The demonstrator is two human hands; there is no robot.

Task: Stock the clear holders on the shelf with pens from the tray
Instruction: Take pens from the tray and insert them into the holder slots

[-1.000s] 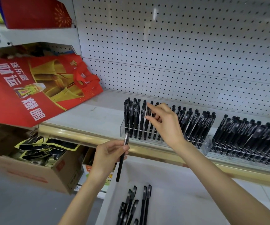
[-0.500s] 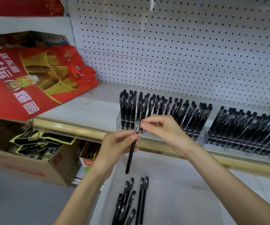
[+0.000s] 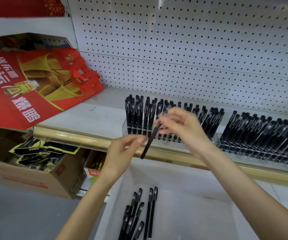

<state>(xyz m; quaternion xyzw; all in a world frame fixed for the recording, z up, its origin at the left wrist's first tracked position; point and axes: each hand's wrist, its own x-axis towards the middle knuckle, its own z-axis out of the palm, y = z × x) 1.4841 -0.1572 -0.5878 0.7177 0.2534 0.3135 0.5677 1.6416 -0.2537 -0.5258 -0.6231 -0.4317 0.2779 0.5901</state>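
The right hand (image 3: 186, 129) pinches a black pen (image 3: 152, 136) near its cap, in front of the clear holder (image 3: 125, 127). The left hand (image 3: 122, 153) is loosely curled and empty beside it. The pen should be tipped upright and lowered straight into a free slot.

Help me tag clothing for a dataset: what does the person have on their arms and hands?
Nothing worn shows. The left hand and right hand are bare: no gloves, rings or watch visible. The left forearm and right forearm are uncovered to the frame's edge, with no sleeve in view.
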